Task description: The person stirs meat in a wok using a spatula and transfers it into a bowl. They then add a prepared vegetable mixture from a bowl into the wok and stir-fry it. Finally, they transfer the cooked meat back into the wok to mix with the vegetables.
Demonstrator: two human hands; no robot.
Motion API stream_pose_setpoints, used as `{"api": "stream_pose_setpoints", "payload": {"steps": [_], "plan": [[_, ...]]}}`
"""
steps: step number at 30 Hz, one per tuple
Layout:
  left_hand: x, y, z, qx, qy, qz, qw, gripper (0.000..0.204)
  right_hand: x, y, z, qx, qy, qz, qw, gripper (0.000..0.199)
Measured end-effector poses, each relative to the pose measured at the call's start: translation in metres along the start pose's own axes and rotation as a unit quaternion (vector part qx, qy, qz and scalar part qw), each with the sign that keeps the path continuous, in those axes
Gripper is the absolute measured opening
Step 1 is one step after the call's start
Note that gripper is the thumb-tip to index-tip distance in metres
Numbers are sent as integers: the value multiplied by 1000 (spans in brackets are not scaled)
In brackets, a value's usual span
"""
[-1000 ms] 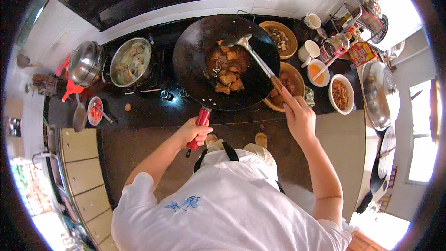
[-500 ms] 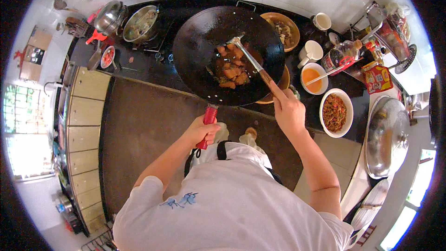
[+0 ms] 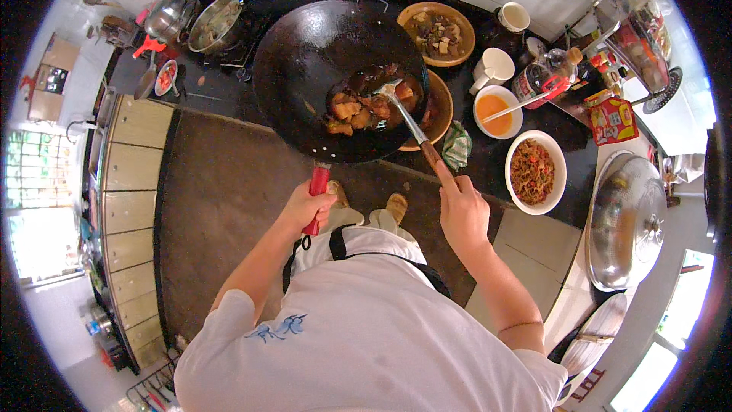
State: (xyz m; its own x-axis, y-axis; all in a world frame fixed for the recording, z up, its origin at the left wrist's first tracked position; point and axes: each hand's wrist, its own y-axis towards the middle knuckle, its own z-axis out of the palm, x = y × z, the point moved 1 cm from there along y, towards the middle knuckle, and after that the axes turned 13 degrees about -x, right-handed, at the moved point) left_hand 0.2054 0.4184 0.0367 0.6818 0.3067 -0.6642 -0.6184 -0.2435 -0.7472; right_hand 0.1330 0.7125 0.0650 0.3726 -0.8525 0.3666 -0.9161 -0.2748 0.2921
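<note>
My left hand (image 3: 309,204) is closed around the red handle of a large dark wok (image 3: 297,49). Browned chunks of food (image 3: 347,112), which look like meat in dark sauce, lie in the right part of the wok. In my right hand (image 3: 465,212) is the wooden handle of a metal spatula (image 3: 427,149); its blade touches the chunks near the wok's right side. A brown bowl (image 3: 441,111) sits partly hidden under the wok's right rim. Just right of it lies a crumpled green-and-white cloth (image 3: 457,145).
Behind stands a brown bowl of mushroom-like pieces (image 3: 438,38). To the right are a white mug (image 3: 496,67), a bowl of orange liquid (image 3: 497,113), a white dish of shredded food (image 3: 536,172) and a large metal lid (image 3: 629,217). A metal pan (image 3: 216,24) stands at the left.
The wok has shifted left and uncovered more of the brown bowl. My right hand and the spatula have come nearer to me. The chunks sit closer to the wok's right side.
</note>
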Motion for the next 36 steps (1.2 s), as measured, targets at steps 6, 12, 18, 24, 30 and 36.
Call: {"api": "stream_pose_setpoints", "payload": {"steps": [6,12,18,24,30,36], "plan": [[6,9,2,-23,-9,28,999,22,-5,1,-7,7,-29,-41,999,61],[10,25,2,-26,-19,55,998,25,-19,3,-20,22,-51,-51,997,61],[8,27,3,-33,-14,57,998,24,-41,7,-44,21,-54,-55,997,54],[9,29,1,-21,-20,44,999,24,-47,31,-44,-10,124,-25,992,44],[8,28,7,12,-28,54,998,24,-29,82,11,54,301,10,952,39],[9,24,5,4,-11,70,997,22,-42,121,1,156,264,16,952,39]]}}
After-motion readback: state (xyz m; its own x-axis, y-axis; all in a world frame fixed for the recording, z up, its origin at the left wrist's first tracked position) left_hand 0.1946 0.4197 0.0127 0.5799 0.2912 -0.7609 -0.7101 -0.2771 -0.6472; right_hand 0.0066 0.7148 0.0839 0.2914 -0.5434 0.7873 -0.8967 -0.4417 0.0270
